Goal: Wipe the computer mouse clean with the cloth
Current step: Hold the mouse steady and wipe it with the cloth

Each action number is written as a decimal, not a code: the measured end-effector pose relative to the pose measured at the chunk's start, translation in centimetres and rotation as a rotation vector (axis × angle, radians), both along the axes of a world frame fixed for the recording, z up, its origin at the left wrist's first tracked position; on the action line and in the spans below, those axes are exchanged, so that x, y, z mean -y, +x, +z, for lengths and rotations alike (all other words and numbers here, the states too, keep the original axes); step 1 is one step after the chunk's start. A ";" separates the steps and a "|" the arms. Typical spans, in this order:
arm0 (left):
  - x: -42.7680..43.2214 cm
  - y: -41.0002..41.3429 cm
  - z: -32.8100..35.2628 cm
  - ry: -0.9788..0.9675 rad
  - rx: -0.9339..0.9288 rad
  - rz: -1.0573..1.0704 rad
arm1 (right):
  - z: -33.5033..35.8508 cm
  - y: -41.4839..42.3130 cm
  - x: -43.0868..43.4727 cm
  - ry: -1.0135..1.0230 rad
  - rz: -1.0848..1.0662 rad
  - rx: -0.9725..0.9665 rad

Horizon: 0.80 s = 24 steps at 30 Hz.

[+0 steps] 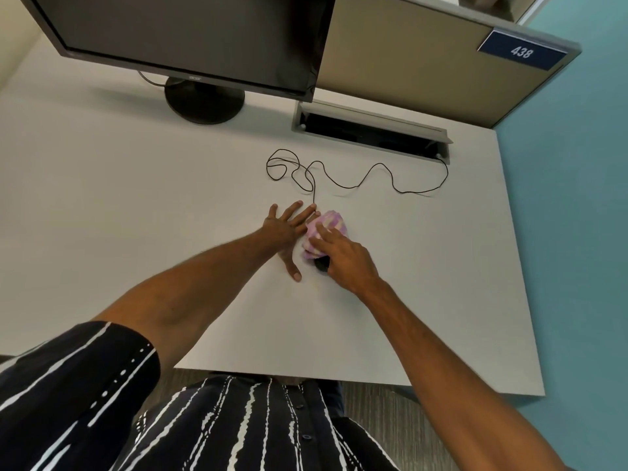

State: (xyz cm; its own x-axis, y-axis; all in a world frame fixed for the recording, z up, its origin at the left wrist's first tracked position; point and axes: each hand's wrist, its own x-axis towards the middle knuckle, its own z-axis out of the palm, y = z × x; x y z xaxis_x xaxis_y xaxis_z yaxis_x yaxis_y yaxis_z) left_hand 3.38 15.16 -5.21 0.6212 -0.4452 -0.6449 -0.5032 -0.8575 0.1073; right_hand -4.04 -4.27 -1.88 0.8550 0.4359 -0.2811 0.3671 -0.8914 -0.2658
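Pressed down under the right hand (343, 258), the cloth (324, 229) was draped over the mouse (321, 264), with the fingers laid across the pink-and-white fabric rather than curled shut around it. Only a small dark part of the mouse showed at the near edge of the cloth; the rest was hidden, so how much of its shell was covered could not be told. The mouse sat on the white desk (136, 198), a little right of centre, with its thin black cable (356, 185) running away in loose loops toward the cable slot (370, 132) at the far right.

The left hand (287, 227) lay flat and spread on the desk just left of the mouse, fingers pointing away, thumb toward the near side, its fingers touching or almost touching the cloth. It gripped nothing; it seemed to brace the mouse from the side.

To wipe well, the right hand would probably need firm, short strokes while the left kept the mouse from sliding, and the cloth should be worked round to the exposed near end and the sides. Tugging the cable could drag the mouse.

Both forearms reached forward and converged over the desk. A monitor (190, 39) stood at the far left.
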 end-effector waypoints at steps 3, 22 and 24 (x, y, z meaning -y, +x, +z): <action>0.2 0.0 0.2 0.017 0.004 0.003 | -0.5 -2.3 0.3 -0.022 0.072 0.079; 0.1 -0.3 0.3 -0.003 -0.001 0.019 | 3.2 0.7 3.2 0.250 -0.338 0.085; 0.0 -0.5 0.3 -0.022 0.011 0.027 | 3.3 2.2 1.5 0.119 -0.254 -0.028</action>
